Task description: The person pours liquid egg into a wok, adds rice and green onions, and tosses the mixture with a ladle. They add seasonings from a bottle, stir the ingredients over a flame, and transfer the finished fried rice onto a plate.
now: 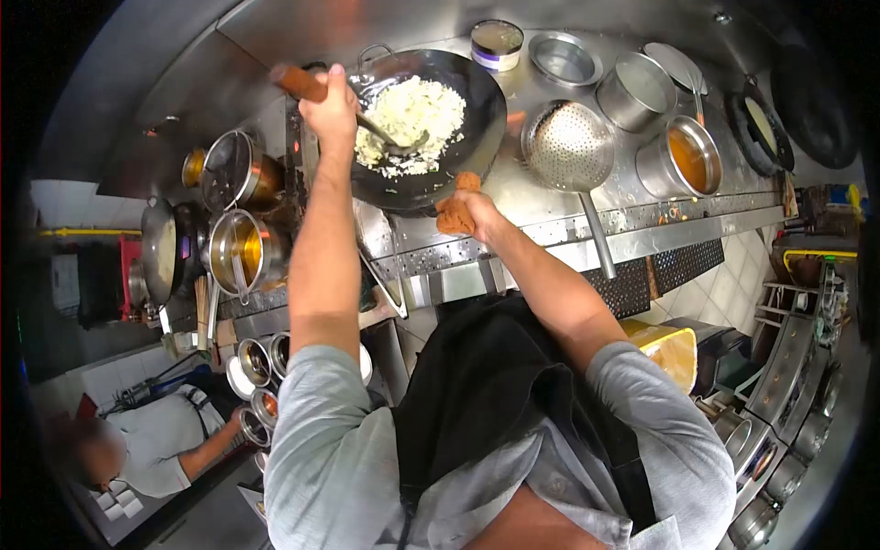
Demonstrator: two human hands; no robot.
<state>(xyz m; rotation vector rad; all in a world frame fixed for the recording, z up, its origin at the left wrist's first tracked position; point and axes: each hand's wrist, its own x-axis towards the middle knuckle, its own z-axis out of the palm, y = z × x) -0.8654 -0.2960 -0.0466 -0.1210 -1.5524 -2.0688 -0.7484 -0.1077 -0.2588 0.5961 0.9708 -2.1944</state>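
A black wok (481, 110) holds a heap of pale rice (417, 105) with yellowish bits in it. My left hand (332, 110) is closed around the wooden handle of a wok ladle (301, 82), whose dark metal head rests in the rice. At the wok's near rim, my right hand (477, 213) grips a folded brown cloth (455, 216); the cloth is against the rim, and the fingers are partly hidden by it. Right of the wok lies a large perforated strainer (568, 147), its long handle pointing toward me.
Along the right counter stand a tin (497, 46), a metal bowl (566, 60), a steel pot (637, 92) and a pot of orange liquid (680, 158). Pots with amber liquid (246, 252) stand at left. Another person (156, 435) works at lower left beside small containers. A yellow tub (662, 353) is below right.
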